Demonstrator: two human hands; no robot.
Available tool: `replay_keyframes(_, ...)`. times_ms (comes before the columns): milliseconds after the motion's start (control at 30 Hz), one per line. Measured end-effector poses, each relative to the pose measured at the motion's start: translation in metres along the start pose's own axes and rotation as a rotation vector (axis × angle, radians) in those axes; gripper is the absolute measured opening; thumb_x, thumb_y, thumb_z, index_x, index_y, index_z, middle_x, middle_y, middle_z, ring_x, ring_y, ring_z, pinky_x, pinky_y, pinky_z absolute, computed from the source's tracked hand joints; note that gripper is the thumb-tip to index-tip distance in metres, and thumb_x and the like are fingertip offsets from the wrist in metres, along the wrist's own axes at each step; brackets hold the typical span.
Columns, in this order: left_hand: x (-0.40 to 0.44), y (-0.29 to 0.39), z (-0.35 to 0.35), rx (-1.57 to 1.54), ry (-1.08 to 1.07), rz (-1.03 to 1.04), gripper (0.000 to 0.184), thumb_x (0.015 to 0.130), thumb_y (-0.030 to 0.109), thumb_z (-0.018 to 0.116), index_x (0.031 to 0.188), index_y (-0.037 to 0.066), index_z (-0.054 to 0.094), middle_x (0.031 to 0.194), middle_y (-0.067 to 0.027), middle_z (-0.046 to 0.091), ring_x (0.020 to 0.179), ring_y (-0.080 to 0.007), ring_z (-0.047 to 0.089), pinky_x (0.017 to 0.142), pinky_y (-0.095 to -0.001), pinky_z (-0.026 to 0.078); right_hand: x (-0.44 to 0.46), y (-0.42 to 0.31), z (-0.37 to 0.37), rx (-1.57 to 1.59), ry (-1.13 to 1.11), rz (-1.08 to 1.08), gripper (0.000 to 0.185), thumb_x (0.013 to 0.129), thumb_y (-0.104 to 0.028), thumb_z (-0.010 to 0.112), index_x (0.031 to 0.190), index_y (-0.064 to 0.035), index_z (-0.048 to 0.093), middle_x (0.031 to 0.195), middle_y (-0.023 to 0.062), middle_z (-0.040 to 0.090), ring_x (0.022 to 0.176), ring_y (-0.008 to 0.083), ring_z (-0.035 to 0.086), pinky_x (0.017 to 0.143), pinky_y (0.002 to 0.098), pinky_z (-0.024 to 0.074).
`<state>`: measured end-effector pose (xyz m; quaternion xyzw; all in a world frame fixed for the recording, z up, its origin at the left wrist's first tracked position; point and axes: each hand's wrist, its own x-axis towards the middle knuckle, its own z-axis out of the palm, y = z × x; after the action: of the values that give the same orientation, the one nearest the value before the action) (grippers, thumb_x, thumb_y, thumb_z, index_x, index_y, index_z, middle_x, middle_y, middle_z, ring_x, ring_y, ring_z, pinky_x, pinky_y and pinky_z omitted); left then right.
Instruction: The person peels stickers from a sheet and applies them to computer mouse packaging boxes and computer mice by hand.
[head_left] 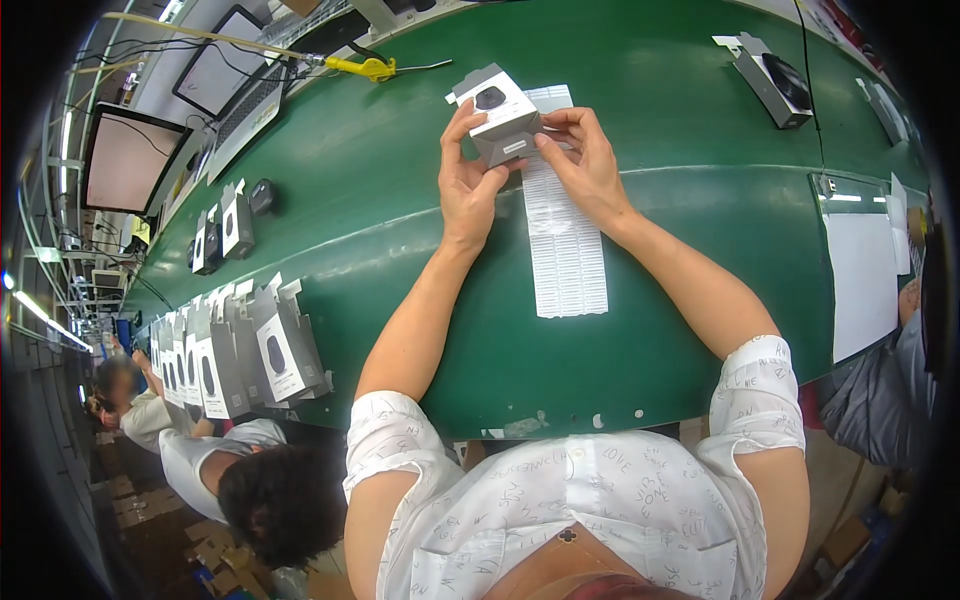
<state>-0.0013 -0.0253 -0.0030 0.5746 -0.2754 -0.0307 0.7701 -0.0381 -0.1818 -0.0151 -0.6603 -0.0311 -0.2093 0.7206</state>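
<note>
A small grey and white carton (508, 112), printed with a dark rounded device, is held up over the green table. Its flaps stand open at the far left end. My left hand (467, 195) grips its left side, thumb at the lower edge. On the right side, the fingers of my right hand (588, 165) close around a corner, the thumb against the grey end panel. That panel bears a small white label (514, 147). Below the carton lies a long sheet of white printed labels (566, 245), partly covered by the carton and my right hand.
Several similar cartons (225, 355) stand in a row at the left table edge. More cartons (237, 225) and a dark device (263, 196) sit beyond. A yellow air gun (375, 68) lies at the back. Another carton (770, 85) is far right. People sit at both sides.
</note>
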Motion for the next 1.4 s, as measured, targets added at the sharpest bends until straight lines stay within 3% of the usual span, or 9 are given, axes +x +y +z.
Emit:
replay_keyframes(267, -0.004, -0.002, 0.009, -0.109, -0.046, -0.002, 0.069, 0.072, -0.016, 0.049, 0.135, 0.009, 0.041, 0.157, -0.0085, 0.011, 0.134, -0.0329, 0.041, 0.103, -0.0460, 0.049, -0.001, -0.003, 0.001, -0.022, -0.023, 0.014, 0.044, 0.089, -0.014, 0.068, 0.121, 0.0047, 0.044, 0.119, 0.0172, 0.057, 0.103, 0.0221, 0.064, 0.085, 0.0325, 0.0556)
replay_keyframes(467, -0.007, 0.001, 0.014, 0.044, -0.085, 0.033, 0.077, 0.068, -0.017, 0.045, 0.139, 0.011, 0.036, 0.158, -0.0062, 0.009, 0.132, -0.0293, 0.042, 0.099, -0.0353, 0.048, -0.003, -0.005, -0.001, -0.122, -0.038, -0.004, 0.066, 0.078, -0.023, 0.080, 0.129, -0.0002, 0.044, 0.122, 0.0159, 0.055, 0.109, 0.0250, 0.060, 0.088, 0.0370, 0.0522)
replay_keyframes(667, -0.007, -0.001, 0.018, 0.200, -0.132, 0.114, 0.076, 0.063, -0.013, 0.043, 0.135, 0.010, 0.039, 0.156, -0.0082, 0.012, 0.142, -0.0285, 0.026, 0.105, -0.0378, 0.041, -0.004, -0.002, 0.000, -0.297, -0.050, -0.144, 0.095, 0.069, -0.029, 0.086, 0.143, -0.0036, 0.030, 0.132, 0.0179, 0.048, 0.120, 0.0300, 0.052, 0.096, 0.0382, 0.0465)
replay_keyframes(800, -0.009, 0.002, 0.015, 0.311, -0.200, 0.111, 0.077, 0.065, -0.013, 0.045, 0.138, 0.010, 0.037, 0.159, -0.0084, 0.011, 0.138, -0.0237, 0.032, 0.099, -0.0361, 0.046, -0.003, -0.005, 0.002, -0.234, -0.028, -0.093, 0.091, 0.071, -0.020, 0.083, 0.143, -0.0028, 0.030, 0.129, 0.0194, 0.051, 0.116, 0.0303, 0.056, 0.095, 0.0396, 0.0478)
replay_keyframes(900, -0.013, 0.003, 0.017, 0.441, -0.244, 0.118, 0.083, 0.068, -0.012, 0.048, 0.146, 0.011, 0.028, 0.159, -0.0115, 0.011, 0.123, -0.0288, 0.052, 0.095, -0.0381, 0.048, 0.003, -0.011, -0.002, -0.230, 0.092, -0.180, 0.084, 0.071, -0.014, 0.081, 0.139, -0.0005, 0.033, 0.117, 0.0178, 0.059, 0.103, 0.0278, 0.062, 0.090, 0.0385, 0.0503)
replay_keyframes(1000, -0.015, 0.003, 0.022, 0.417, -0.210, 0.139, 0.085, 0.072, -0.012, 0.051, 0.149, 0.012, 0.023, 0.158, -0.0131, 0.013, 0.123, -0.0336, 0.052, 0.092, -0.0398, 0.051, 0.022, -0.014, -0.020, -0.408, 0.352, -0.289, 0.086, 0.070, -0.020, 0.083, 0.138, 0.0014, 0.035, 0.116, 0.0174, 0.060, 0.100, 0.0276, 0.061, 0.087, 0.0390, 0.0482)
replay_keyframes(1200, -0.014, 0.000, 0.023, 0.524, -0.123, 0.125, 0.067, 0.087, -0.010, 0.051, 0.147, 0.005, 0.025, 0.153, -0.0132, 0.021, 0.115, -0.0288, 0.058, 0.081, -0.0297, 0.053, 0.045, 0.024, -0.058, -0.741, 0.592, -0.019, 0.099, 0.068, -0.028, 0.079, 0.145, -0.0016, 0.022, 0.144, 0.0216, 0.032, 0.131, 0.0411, 0.028, 0.106, 0.0552, 0.0215)
replay_keyframes(1300, -0.010, 0.003, 0.022, 0.535, -0.057, 0.122, 0.065, 0.086, -0.009, 0.053, 0.146, 0.005, 0.030, 0.151, -0.0132, 0.025, 0.119, -0.0293, 0.055, 0.087, -0.0336, 0.051, 0.040, 0.020, -0.055, -0.792, 0.559, -0.122, 0.100, 0.071, -0.025, 0.077, 0.148, -0.0034, 0.017, 0.152, 0.0215, 0.019, 0.136, 0.0422, 0.023, 0.108, 0.0562, 0.0195)
replay_keyframes(1400, 0.003, 0.004, -0.005, 0.850, 0.029, 0.194, 0.064, 0.083, -0.006, 0.057, 0.143, 0.004, 0.036, 0.150, -0.0157, 0.028, 0.127, -0.0341, 0.046, 0.102, -0.0411, 0.041, 0.040, 0.018, -0.053, -0.849, 0.541, -0.117, 0.098, 0.071, -0.028, 0.077, 0.147, -0.0035, 0.021, 0.151, 0.0222, 0.019, 0.136, 0.0424, 0.021, 0.110, 0.0554, 0.0167)
